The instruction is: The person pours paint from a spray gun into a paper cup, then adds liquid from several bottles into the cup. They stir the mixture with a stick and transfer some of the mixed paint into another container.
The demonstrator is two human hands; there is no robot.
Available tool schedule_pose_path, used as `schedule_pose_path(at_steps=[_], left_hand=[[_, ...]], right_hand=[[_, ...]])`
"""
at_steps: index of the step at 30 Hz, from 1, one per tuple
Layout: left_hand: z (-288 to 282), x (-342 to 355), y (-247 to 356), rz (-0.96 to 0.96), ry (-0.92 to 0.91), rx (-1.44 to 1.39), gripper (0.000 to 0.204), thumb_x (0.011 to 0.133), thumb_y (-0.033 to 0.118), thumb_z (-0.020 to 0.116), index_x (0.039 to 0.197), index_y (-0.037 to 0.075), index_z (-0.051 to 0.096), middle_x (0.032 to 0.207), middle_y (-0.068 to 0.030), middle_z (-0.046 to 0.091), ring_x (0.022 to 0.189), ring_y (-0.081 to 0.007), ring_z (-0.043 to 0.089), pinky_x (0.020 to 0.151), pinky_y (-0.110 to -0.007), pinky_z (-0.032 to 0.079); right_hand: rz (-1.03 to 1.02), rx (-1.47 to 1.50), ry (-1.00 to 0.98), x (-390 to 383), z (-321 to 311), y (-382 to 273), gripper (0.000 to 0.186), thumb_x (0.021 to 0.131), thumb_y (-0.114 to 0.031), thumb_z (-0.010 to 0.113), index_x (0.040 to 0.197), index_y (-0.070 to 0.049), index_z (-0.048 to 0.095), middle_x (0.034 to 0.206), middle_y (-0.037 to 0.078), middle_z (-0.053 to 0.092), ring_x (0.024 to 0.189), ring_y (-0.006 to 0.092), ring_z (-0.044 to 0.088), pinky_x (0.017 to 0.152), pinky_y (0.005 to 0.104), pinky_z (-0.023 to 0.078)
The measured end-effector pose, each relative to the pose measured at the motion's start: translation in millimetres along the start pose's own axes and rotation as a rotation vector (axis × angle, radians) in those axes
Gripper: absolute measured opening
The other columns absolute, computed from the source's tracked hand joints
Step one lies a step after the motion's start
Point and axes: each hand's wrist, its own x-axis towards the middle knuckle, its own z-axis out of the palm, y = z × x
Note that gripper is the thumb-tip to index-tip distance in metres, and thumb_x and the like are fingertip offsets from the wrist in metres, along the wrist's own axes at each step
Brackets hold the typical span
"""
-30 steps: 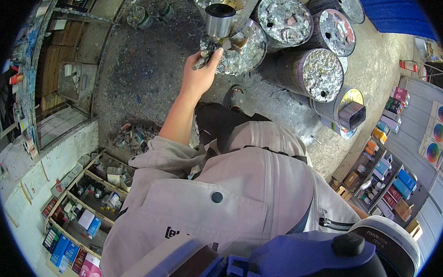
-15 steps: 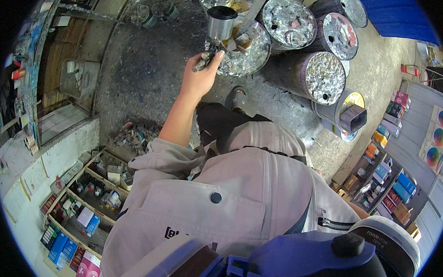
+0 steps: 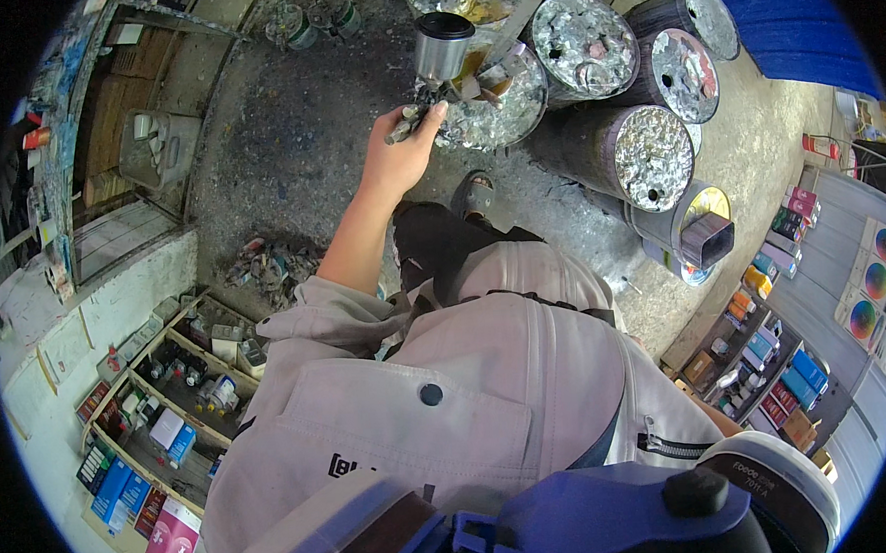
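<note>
My left hand [image 3: 404,153] is wrapped around the dark, paint-stained handle of a spray gun [image 3: 410,124], out in front of my body. On top of the gun sits a silver metal cup [image 3: 441,56] with a black lid. Behind the gun, a drum top [image 3: 500,113] crusted with silver-grey paint holds a cup of amber liquid [image 3: 469,83] and some small pieces. The cup and the gun overlap in the picture, and I cannot tell whether they touch. A bit of bare skin shows at the right edge of my jacket, but my right hand is out of view.
Several paint-crusted drums [image 3: 654,157] stand ahead and to the right. A rectangular tin [image 3: 709,240] rests on a shorter can. Crumpled waste [image 3: 272,270] lies on the stained floor at left. Wooden shelves [image 3: 163,391] with bottles and boxes stand lower left, more shelving [image 3: 759,370] lower right.
The view has shifted a little, so the drums sit slightly further right in the picture. My left hand keeps its grip on the spray gun, nearly unmoved.
</note>
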Motion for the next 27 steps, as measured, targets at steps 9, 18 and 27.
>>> schedule_pose_path(at_steps=[9, 18, 27], left_hand=[[0.9, -2.6, 4.8, 0.008, 0.021, 0.074, 0.043, 0.103, 0.040, 0.079, 0.095, -0.002, 0.075, 0.078, -0.0019, 0.069, 0.076, -0.0087, 0.057, 0.072, -0.033, 0.049], [-3.7, 1.5, -4.6, 0.025, -0.028, -0.041, 0.045, 0.103, 0.045, 0.078, 0.094, 0.001, 0.075, 0.075, 0.0001, 0.067, 0.069, -0.0093, 0.057, 0.066, -0.032, 0.046], [-78.4, 2.0, 8.0, -0.137, 0.171, -0.673, 0.049, 0.111, 0.046, 0.066, 0.118, -0.002, 0.071, 0.101, -0.0136, 0.079, 0.053, -0.0095, 0.047, 0.050, -0.028, 0.035]], right_hand=[[0.082, 0.094, -0.077, 9.7, -10.4, -5.0, 0.043, 0.094, -0.025, 0.068, 0.128, 0.000, 0.071, 0.118, 0.022, 0.074, 0.112, 0.0433, 0.070, 0.100, 0.0515, 0.054], [0.274, 0.136, -0.285, 50.6, -36.4, -48.8, 0.038, 0.093, -0.024, 0.069, 0.123, 0.000, 0.073, 0.115, 0.022, 0.074, 0.111, 0.0437, 0.070, 0.098, 0.0513, 0.054], [-0.352, 0.040, 0.171, 119.5, -25.2, -17.7, 0.040, 0.093, -0.026, 0.073, 0.124, -0.001, 0.072, 0.112, 0.022, 0.075, 0.107, 0.0428, 0.071, 0.096, 0.0473, 0.056]])
